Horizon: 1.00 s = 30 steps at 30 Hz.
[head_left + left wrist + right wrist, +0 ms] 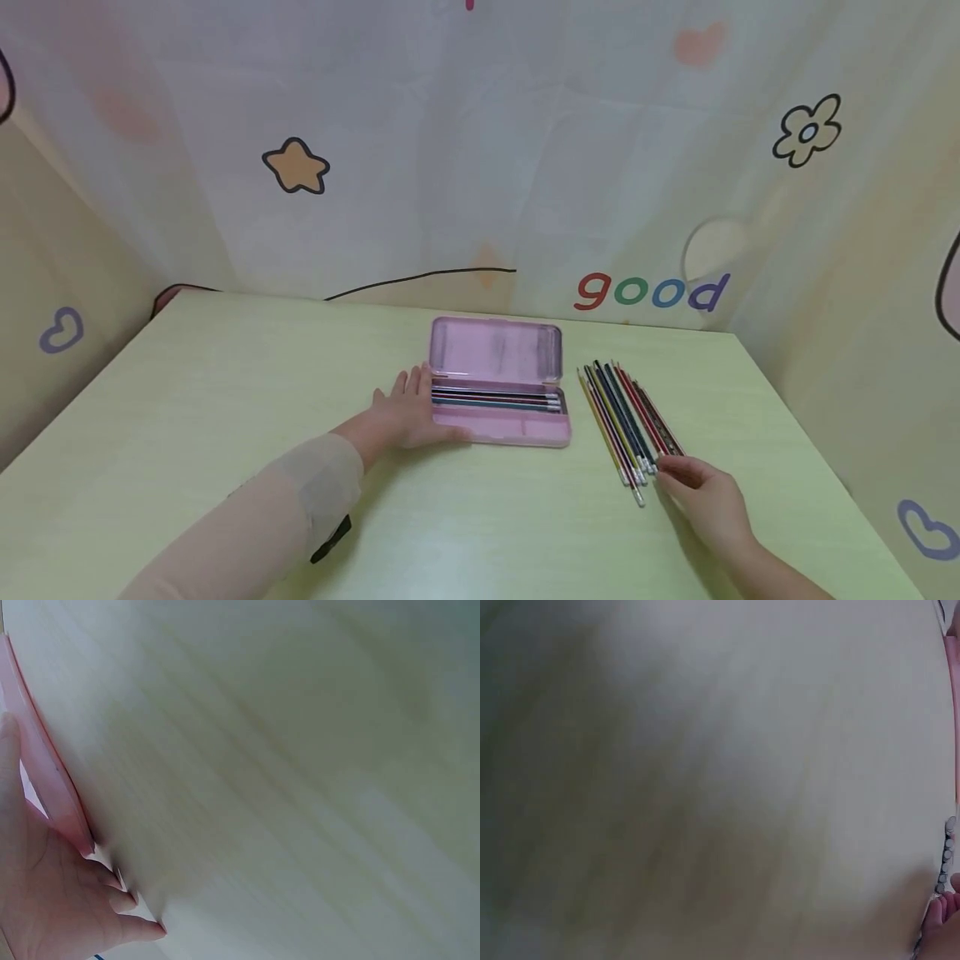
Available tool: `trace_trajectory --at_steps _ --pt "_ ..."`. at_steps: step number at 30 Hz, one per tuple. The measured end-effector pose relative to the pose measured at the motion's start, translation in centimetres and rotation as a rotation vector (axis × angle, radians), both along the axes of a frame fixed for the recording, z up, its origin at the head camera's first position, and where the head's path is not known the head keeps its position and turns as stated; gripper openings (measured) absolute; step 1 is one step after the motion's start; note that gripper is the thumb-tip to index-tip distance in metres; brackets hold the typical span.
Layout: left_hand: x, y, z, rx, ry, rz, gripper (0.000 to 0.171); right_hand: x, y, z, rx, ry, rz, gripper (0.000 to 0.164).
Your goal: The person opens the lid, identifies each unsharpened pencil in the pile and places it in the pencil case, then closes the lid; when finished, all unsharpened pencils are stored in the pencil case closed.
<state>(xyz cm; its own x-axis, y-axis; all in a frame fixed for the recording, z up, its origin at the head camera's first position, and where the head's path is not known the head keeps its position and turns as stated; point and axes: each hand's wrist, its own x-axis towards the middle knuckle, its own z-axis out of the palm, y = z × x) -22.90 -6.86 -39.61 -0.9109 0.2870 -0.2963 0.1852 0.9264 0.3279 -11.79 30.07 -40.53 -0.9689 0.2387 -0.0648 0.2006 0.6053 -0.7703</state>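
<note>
A pink pencil case [498,429] lies on the table with its lid [495,350] raised at the back. Several dark pencils [495,400] lie lengthwise inside it. My left hand [408,412] rests against the case's left end, fingers straight and spread, thumb along the front edge. In the left wrist view the palm [56,900] touches the case's corner. To the right of the case lies a fanned bunch of several pencils [618,417], white erasers towards me. My right hand [708,500] pinches a pencil at its eraser end with thumb and forefinger; the fingertips partly hide it.
The pale table [225,375] spreads out on both sides of the case. A printed curtain [450,167] hangs along the table's back edge and at both sides. In the right wrist view, mostly tabletop shows, with the pencils' ends [948,855] at the right edge.
</note>
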Motion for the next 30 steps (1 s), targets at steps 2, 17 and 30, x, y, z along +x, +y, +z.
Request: trace_trajectory --at_steps 2,17,30 --pt "0.2 0.1 0.1 0.002 -0.002 0.000 0.124 0.0 -0.1 -0.1 0.048 0.010 -0.001 0.031" --pt "0.7 0.6 0.3 0.003 -0.013 -0.002 0.123 0.0 0.3 -0.1 0.191 0.066 -0.032 0.023" --pt "0.3 0.1 0.4 -0.009 0.007 0.000 0.123 -1.3 0.7 2.4 -0.074 0.158 -0.171 0.038"
